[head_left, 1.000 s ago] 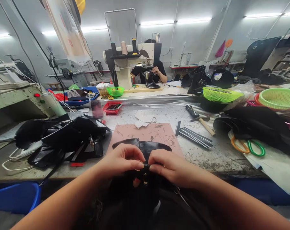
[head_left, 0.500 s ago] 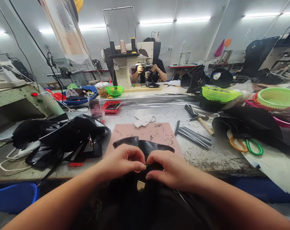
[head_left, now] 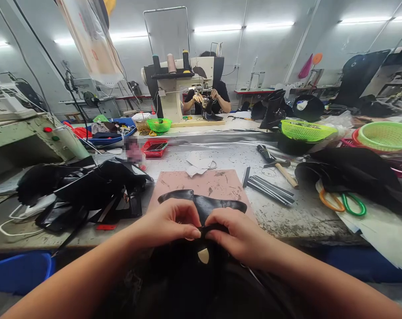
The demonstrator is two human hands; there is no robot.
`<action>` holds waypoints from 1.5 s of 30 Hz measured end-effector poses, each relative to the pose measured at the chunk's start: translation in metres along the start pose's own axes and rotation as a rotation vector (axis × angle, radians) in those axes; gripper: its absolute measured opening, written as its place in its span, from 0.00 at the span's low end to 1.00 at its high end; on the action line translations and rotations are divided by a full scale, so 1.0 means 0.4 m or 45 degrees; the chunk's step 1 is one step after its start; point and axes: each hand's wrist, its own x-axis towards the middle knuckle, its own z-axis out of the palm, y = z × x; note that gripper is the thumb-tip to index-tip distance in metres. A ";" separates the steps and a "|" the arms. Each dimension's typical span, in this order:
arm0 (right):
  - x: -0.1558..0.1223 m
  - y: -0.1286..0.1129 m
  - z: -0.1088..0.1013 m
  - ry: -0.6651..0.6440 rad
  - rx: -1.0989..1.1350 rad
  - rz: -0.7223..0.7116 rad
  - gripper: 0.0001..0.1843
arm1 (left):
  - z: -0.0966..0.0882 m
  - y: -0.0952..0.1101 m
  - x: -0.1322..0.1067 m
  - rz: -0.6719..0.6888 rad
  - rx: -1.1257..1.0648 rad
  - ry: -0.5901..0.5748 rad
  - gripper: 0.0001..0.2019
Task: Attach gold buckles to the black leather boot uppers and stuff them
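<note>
A black leather shoe upper point(head_left: 209, 204) lies partly over the near edge of the pink cutting board point(head_left: 217, 179), its two curved ends spread to left and right. My left hand point(head_left: 174, 223) pinches its near edge between thumb and fingers. Beside it, my right hand point(head_left: 237, 228) grips the same edge, fingertips almost meeting the left thumb. Below the hands shows a small gold-coloured shield-shaped piece point(head_left: 203, 255) against dark material; what it is fixed to is hard to make out. The rest of the leather, near my lap, is dark.
Black leather parts point(head_left: 107, 186) are heaped at left. Black-and-white strips point(head_left: 270, 189), a hammer point(head_left: 285, 173) and scissors with orange and green handles point(head_left: 353, 204) lie at right. Behind stand a red tray point(head_left: 154, 149) and a sewing machine point(head_left: 174, 95), where a co-worker point(head_left: 222, 95) sits.
The leather's right end has shifted slightly right and spread further. My right fingers have closed on the edge, and the gold-coloured piece has moved a little right and tilted.
</note>
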 end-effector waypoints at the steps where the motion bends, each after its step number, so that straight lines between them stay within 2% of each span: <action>1: 0.000 0.001 0.001 0.011 0.045 0.003 0.04 | 0.001 0.000 0.000 0.001 0.009 0.001 0.08; 10: 0.003 0.004 0.004 0.059 0.290 0.026 0.02 | 0.008 -0.008 0.003 0.006 -0.049 0.015 0.08; 14: 0.006 0.005 -0.002 -0.032 0.334 0.114 0.02 | 0.015 0.000 0.001 0.008 -0.086 0.047 0.06; 18: 0.009 -0.001 -0.012 -0.104 0.294 0.124 0.02 | 0.023 0.006 -0.001 0.053 -0.021 0.193 0.05; 23: 0.016 -0.008 -0.009 -0.040 0.351 0.152 0.05 | 0.042 0.005 -0.004 0.142 0.099 0.456 0.04; 28: 0.017 -0.008 -0.005 0.016 0.410 0.170 0.07 | 0.053 0.010 -0.007 0.168 0.055 0.564 0.05; 33: 0.015 -0.010 -0.024 -0.123 0.279 0.124 0.10 | 0.047 0.023 -0.009 0.098 -0.084 0.511 0.07; 36: 0.016 -0.011 -0.035 -0.203 0.205 0.113 0.10 | 0.037 0.023 -0.008 0.071 -0.049 0.466 0.08; 38: 0.017 -0.011 -0.036 -0.186 0.244 0.121 0.12 | 0.027 0.023 -0.008 0.078 0.024 0.392 0.08; 42: 0.019 -0.010 -0.028 -0.013 0.397 0.080 0.16 | 0.007 0.035 -0.008 0.061 0.406 0.128 0.15; 45: 0.018 -0.012 -0.021 0.097 0.254 0.052 0.15 | -0.002 0.056 -0.005 0.170 0.811 0.011 0.10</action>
